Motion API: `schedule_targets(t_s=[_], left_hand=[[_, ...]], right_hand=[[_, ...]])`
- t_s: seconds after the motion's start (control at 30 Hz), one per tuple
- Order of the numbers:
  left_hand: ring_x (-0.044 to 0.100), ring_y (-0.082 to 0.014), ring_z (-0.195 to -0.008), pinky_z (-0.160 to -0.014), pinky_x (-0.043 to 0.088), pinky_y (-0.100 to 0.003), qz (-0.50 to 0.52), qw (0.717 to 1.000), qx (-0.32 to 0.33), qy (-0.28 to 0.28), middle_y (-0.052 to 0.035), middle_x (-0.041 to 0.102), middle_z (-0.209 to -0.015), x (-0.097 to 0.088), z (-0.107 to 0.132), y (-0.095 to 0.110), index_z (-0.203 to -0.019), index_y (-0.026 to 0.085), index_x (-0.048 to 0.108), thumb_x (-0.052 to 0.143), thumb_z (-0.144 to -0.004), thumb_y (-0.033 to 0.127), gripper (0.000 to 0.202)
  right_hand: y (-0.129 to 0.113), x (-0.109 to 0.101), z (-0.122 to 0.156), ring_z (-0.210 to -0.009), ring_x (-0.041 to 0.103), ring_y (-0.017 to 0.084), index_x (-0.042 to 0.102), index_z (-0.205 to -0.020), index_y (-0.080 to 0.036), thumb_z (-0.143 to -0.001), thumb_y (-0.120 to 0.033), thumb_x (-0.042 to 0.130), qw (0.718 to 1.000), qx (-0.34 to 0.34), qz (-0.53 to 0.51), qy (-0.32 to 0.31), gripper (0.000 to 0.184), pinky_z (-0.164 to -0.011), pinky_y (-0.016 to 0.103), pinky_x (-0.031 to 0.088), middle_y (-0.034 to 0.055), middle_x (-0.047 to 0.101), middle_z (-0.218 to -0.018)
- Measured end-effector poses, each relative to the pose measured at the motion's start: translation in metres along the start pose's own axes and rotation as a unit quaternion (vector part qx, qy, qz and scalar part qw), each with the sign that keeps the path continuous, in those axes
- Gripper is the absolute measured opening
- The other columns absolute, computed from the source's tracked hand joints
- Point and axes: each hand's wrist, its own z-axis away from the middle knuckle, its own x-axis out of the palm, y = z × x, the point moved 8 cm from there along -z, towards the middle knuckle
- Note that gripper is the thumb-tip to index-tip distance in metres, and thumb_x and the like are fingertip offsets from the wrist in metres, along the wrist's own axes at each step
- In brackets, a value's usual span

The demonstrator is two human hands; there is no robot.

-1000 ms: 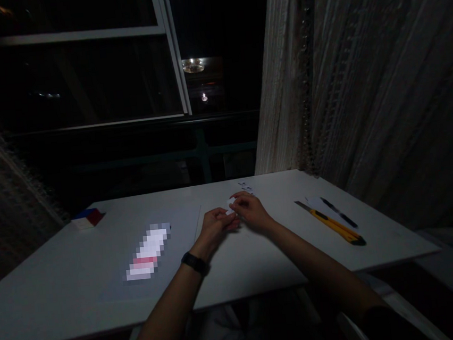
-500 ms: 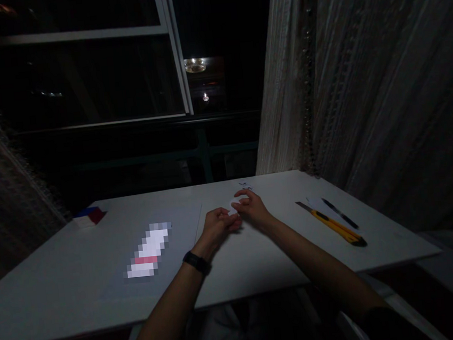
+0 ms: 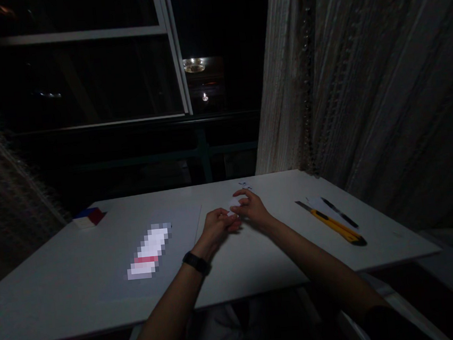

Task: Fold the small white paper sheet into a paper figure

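Observation:
Over the middle of a white table [image 3: 256, 274], a small white piece of paper [image 3: 234, 203] is pinched between both hands. My left hand [image 3: 217, 225], with a dark watch on its wrist, grips the lower left part of it. From the right, my right hand [image 3: 253, 208] holds it between thumb and fingers, index finger curved over the top. The fingers hide part of the paper, so its exact shape cannot be made out.
Right of the hands lie a yellow box cutter [image 3: 334, 226] with blade out and a dark pen [image 3: 339, 212]. On the left are a blurred-out phone-like object [image 3: 148, 252] on a paper sheet [image 3: 187, 227] and a colored cube [image 3: 89, 217]. Marked paper scraps [image 3: 245, 185] lie behind.
Both hands stay in nearly the same place. A little more of the white paper shows between the fingers.

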Motion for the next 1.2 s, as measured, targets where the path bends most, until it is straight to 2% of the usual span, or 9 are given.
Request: schedule_targets(t_s=[0.27,0.47,0.67,0.8,0.97,1.2], left_hand=[[0.066,-0.0190,-0.059,-0.053,0.055,-0.029,-0.002,1.000,-0.005,-0.007,-0.0089,0.066,-0.068,0.000,-0.002,-0.005,-0.071,0.013,0.048,0.070,-0.065,0.013,0.023],[0.066,-0.0173,-0.058,-0.053,0.054,-0.026,-0.009,1.000,-0.008,-0.001,-0.0074,0.066,-0.067,0.000,-0.003,-0.005,-0.070,0.012,0.048,0.070,-0.066,0.011,0.023],[0.066,-0.0181,-0.058,-0.052,0.054,-0.026,0.000,1.000,-0.008,0.003,-0.0081,0.066,-0.067,0.001,-0.002,-0.006,-0.069,0.013,0.047,0.072,-0.064,0.013,0.025],[0.066,-0.0181,-0.058,-0.053,0.054,-0.026,-0.006,1.000,-0.003,0.005,-0.0074,0.066,-0.065,0.001,-0.002,-0.004,-0.068,0.013,0.047,0.071,-0.065,0.012,0.024],[0.066,-0.0175,-0.057,-0.053,0.053,-0.026,-0.008,1.000,0.020,0.010,-0.0049,0.064,-0.060,-0.002,-0.004,-0.001,-0.070,0.013,0.047,0.071,-0.065,0.014,0.025],[0.066,-0.0175,-0.059,-0.054,0.053,-0.025,-0.004,1.000,0.007,0.005,-0.0061,0.065,-0.061,-0.001,-0.003,-0.001,-0.069,0.013,0.047,0.071,-0.065,0.013,0.024]], right_hand=[[-0.001,-0.003,0.001,-0.042,0.048,0.009,0.051,-0.087,-0.019,-0.051,-0.031,0.075,1.000,0.012,0.015,0.013,0.045,-0.043,0.020,0.036,-0.0090,0.050,-0.048],[0.000,-0.005,-0.001,-0.038,0.043,0.008,0.051,-0.084,-0.019,-0.051,-0.030,0.074,0.999,0.011,0.041,0.014,0.041,-0.040,0.020,0.032,-0.0102,0.046,-0.044],[-0.005,-0.008,-0.001,-0.034,0.033,0.005,0.054,-0.081,-0.018,-0.051,-0.028,0.074,0.996,-0.006,0.080,0.039,0.038,-0.037,0.018,0.025,-0.0125,0.038,-0.038],[-0.006,-0.008,-0.001,-0.035,0.037,0.006,0.055,-0.083,-0.018,-0.050,-0.030,0.074,0.996,0.000,0.082,0.042,0.040,-0.038,0.019,0.027,-0.0109,0.042,-0.040],[0.002,-0.009,-0.003,-0.043,0.050,0.011,0.054,-0.089,-0.018,-0.049,-0.033,0.076,0.999,0.029,0.034,0.019,0.049,-0.043,0.022,0.036,-0.0073,0.052,-0.048],[0.000,-0.014,-0.004,-0.039,0.045,0.008,0.056,-0.080,-0.017,-0.044,-0.032,0.079,0.998,0.024,0.042,0.044,0.045,-0.042,0.021,0.034,-0.0078,0.052,-0.044]])
